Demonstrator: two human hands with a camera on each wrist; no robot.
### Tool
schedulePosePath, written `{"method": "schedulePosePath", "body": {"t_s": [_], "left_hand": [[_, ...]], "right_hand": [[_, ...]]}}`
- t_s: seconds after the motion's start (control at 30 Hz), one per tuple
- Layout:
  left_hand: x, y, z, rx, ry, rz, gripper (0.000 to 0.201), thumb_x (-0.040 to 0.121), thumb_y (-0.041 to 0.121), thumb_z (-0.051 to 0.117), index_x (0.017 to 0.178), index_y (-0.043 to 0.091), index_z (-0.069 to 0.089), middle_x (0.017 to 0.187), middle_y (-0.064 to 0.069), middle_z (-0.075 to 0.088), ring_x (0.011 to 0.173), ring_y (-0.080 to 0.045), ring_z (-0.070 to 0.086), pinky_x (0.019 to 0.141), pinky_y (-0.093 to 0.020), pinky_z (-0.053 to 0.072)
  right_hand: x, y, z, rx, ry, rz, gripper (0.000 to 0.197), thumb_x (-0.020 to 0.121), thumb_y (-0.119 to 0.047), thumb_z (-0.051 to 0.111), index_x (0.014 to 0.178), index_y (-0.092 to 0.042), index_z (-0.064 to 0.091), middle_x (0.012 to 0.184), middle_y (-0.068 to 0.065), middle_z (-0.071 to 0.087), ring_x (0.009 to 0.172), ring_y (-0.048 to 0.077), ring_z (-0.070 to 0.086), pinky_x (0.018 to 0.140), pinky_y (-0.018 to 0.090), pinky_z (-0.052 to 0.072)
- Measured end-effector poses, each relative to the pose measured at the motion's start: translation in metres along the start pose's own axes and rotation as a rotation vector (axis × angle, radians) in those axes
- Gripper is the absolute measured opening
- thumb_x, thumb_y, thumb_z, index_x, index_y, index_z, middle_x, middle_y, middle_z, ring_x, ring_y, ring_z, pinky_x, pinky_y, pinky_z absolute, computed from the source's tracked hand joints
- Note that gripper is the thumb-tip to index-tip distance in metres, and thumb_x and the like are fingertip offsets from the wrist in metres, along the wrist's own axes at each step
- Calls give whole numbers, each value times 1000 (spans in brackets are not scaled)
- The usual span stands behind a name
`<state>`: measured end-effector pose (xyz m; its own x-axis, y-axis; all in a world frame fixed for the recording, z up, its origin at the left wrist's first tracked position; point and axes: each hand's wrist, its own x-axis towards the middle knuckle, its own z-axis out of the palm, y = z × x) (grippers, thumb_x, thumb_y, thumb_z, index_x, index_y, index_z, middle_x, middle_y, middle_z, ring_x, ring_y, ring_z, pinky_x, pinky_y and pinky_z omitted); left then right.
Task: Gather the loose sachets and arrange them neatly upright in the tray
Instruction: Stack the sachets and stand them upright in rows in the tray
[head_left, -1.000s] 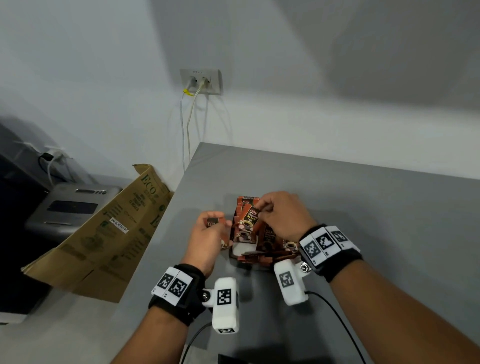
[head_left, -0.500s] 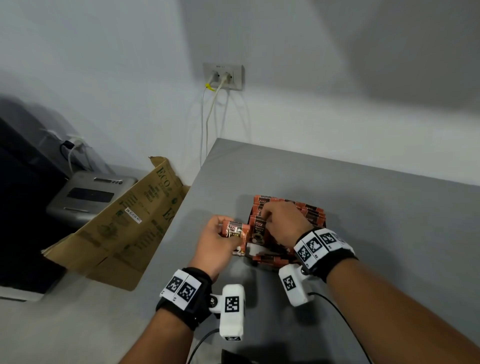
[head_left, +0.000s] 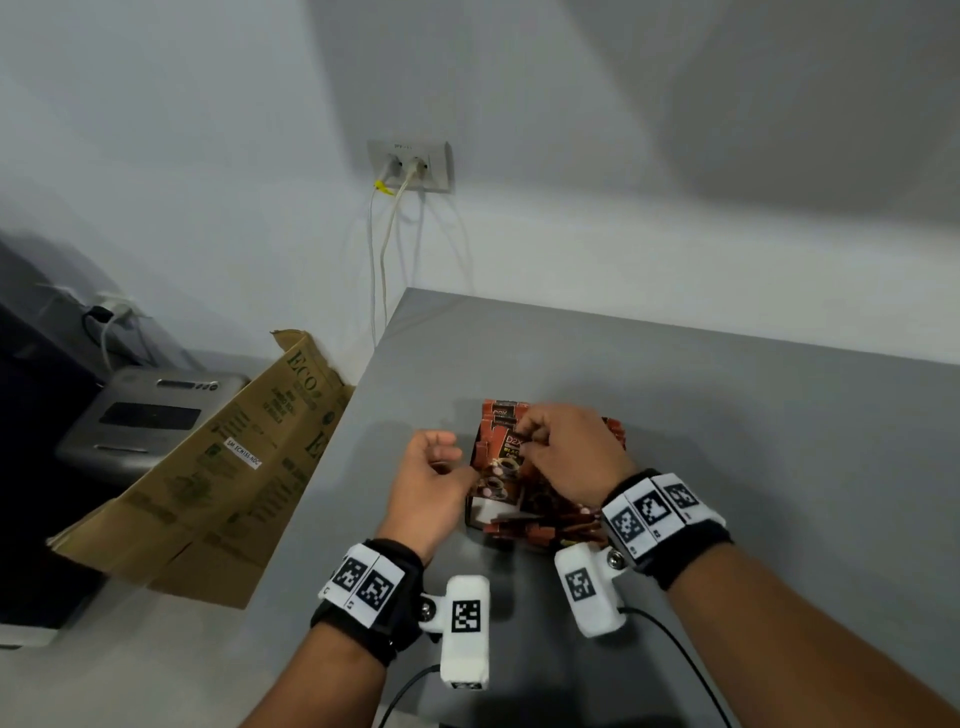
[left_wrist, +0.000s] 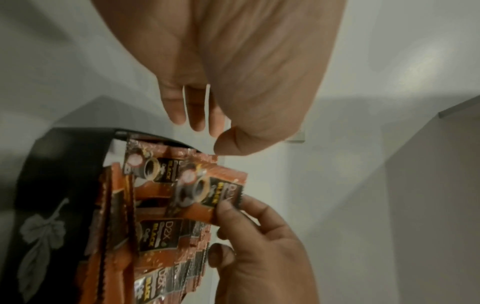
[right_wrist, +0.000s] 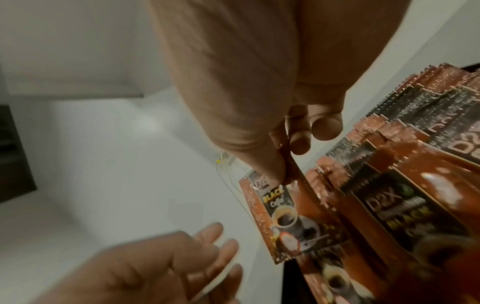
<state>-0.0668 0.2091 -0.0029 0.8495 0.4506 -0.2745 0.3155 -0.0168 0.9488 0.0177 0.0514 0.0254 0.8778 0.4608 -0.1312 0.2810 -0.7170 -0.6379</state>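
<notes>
A black tray with a leaf print stands on the grey table and holds several orange-and-black coffee sachets on end. My right hand pinches the top edge of one sachet between thumb and fingers at the tray's left end. My left hand hovers just left of the tray with loosely curled fingers and holds nothing. More sachets lie flat along the tray's near side.
The grey table ends at a left edge close to my left hand. A brown cardboard sheet leans there, with a grey device behind it. Cables hang from a wall socket.
Earlier my left hand held a sachet beside the tray; now it holds nothing. My right hand now pinches a sachet at the tray's left end.
</notes>
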Motion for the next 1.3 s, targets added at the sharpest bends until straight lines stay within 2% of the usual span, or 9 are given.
{"method": "schedulePosePath", "body": {"t_s": [0.17, 0.3, 0.47, 0.57, 0.63, 0.7, 0.8, 1.03, 1.3], "left_hand": [[-4, -10, -10, 49, 33, -4, 34, 85, -2, 63, 100, 27, 54, 96, 1, 60, 84, -11, 57, 70, -22, 41], [-9, -16, -14, 73, 5, -24, 28, 88, 0, 60, 105, 22, 57, 94, 1, 61, 89, -15, 59, 78, -25, 44], [-16, -18, -14, 50, -33, -26, 26, 88, -6, 58, 102, 17, 58, 90, -2, 62, 83, -13, 59, 67, -12, 45], [-19, -15, -10, 80, -90, -10, 27, 86, -5, 63, 99, 18, 58, 93, -1, 70, 82, -12, 64, 64, -13, 48], [-21, -13, -5, 118, -172, 7, 29, 83, -2, 69, 99, 21, 59, 95, 1, 72, 84, -10, 68, 71, -22, 56], [-23, -10, 3, 196, -264, 41, 33, 79, 3, 75, 100, 25, 60, 98, 5, 72, 91, -6, 68, 82, -28, 57], [-26, -9, 16, 311, -366, 78, 35, 77, 11, 80, 100, 28, 59, 101, 10, 70, 96, 2, 64, 82, -14, 46], [-29, -17, 31, 434, -326, 125, 32, 81, 6, 75, 97, 28, 57, 98, 8, 65, 96, -4, 62, 85, -16, 48], [-25, -21, 29, 451, -315, 86, 33, 82, 4, 73, 96, 29, 57, 98, 8, 65, 95, -3, 62, 82, -16, 48]], "right_hand": [[5, -1, 23, -191, -167, -49, 25, 94, -4, 56, 108, -19, 71, 111, -1, 72, 101, 15, 65, 90, 27, 52], [8, -6, 30, -244, -227, -68, 37, 91, 6, 50, 111, -19, 69, 106, 0, 71, 97, 17, 66, 85, 29, 54], [2, -4, 14, -185, -159, -71, 35, 94, -2, 55, 120, -21, 68, 117, -4, 69, 103, 11, 64, 89, 22, 50], [-15, 10, -13, -115, -135, -49, 26, 95, -15, 60, 117, -25, 69, 110, -17, 64, 86, -8, 58, 74, 8, 44], [-31, 24, -29, -135, -180, -30, 21, 95, -20, 60, 111, -27, 71, 103, -20, 63, 78, -13, 53, 64, 5, 36], [-45, 37, -38, -115, -239, 4, 16, 94, -23, 62, 105, -29, 73, 98, -21, 65, 78, -12, 55, 63, 5, 36], [-56, 49, -36, -75, -305, 47, 22, 92, -30, 67, 113, -31, 69, 100, -21, 63, 87, -9, 58, 73, 11, 40], [-58, 56, -15, -141, -256, -19, 26, 91, -27, 67, 117, -26, 71, 106, -12, 69, 88, -1, 58, 72, 7, 35], [-59, 62, -13, -65, -230, -30, 23, 89, -32, 70, 111, -27, 73, 91, -19, 64, 78, -6, 58, 67, 3, 37]]}}
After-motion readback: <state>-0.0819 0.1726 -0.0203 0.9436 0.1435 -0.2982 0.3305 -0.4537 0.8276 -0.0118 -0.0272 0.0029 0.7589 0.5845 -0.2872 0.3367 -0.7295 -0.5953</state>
